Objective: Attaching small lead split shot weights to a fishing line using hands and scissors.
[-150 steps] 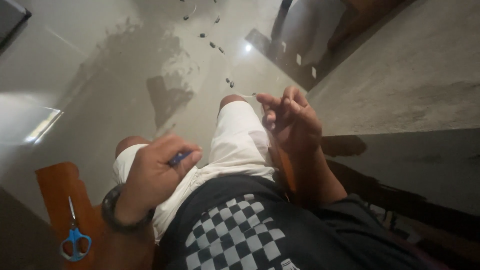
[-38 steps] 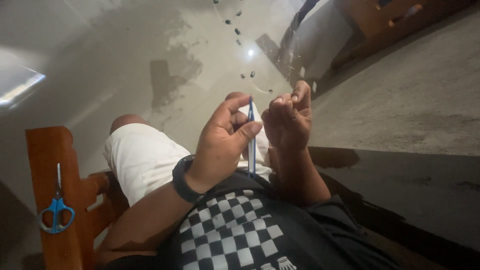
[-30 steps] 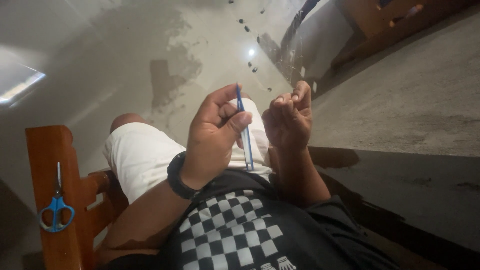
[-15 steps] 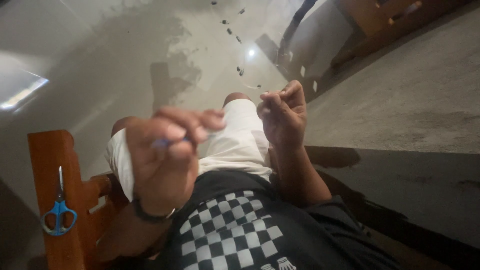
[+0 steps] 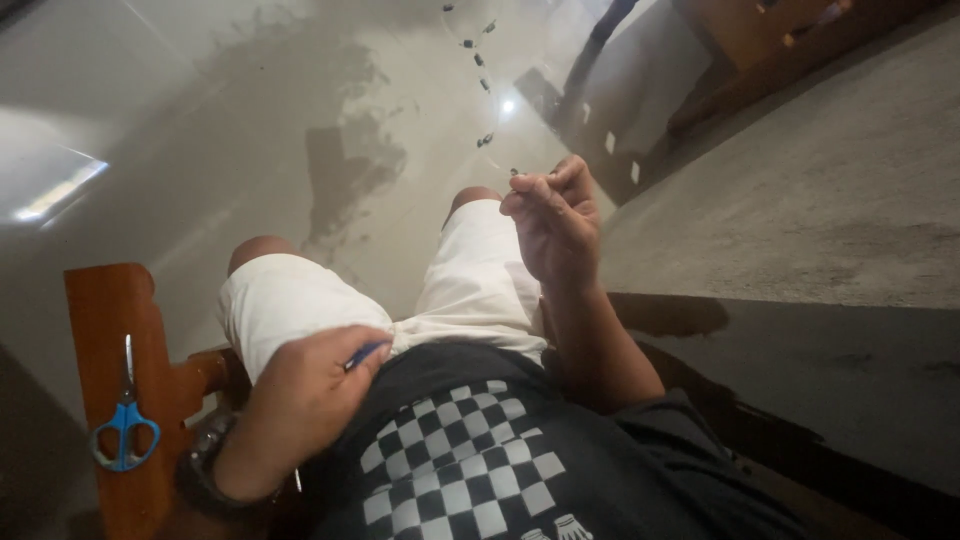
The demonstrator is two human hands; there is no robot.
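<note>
A blue tool (image 5: 362,354) is gripped in the left hand (image 5: 300,405) at seven o'clock, low by the lap. Something small, apparently thread, is pinched by the right hand (image 5: 555,225) at one o'clock. Scissors (image 5: 125,425) lie untouched at nine o'clock; work seems underway, nothing finished.

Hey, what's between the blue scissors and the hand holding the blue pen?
In the head view, only the brown wooden armrest that the scissors lie on, then the left hand's wrist with its dark watch. The pen sits in that hand.

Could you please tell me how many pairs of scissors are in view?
1: blue-handled scissors lying on the orange wooden armrest, beside the left hand. Others may be hidden.
</note>
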